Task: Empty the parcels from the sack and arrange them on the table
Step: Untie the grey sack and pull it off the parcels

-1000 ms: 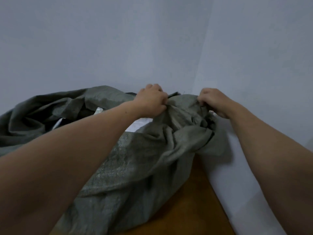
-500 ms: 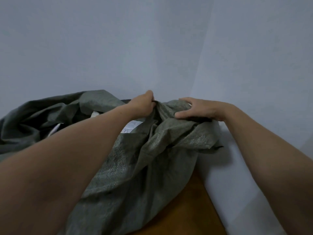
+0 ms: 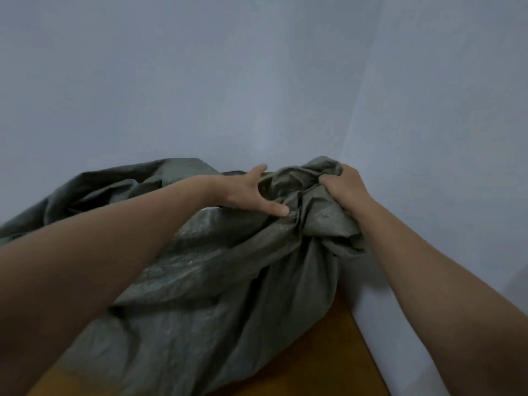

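Since a moment ago the left hand (image 3: pixel 245 192) has let go of its fold of the sack (image 3: pixel 228 295), and the right hand (image 3: pixel 347 190) has closed on the top corner. Grey-blue walls (image 3: pixel 200 81) meet behind the sack. It lies crumpled across the brown table (image 3: pixel 328 355), which shows bare at its near right. The left hand is spread, thumb pressing the cloth; the right grips a bunch in curled fingers.
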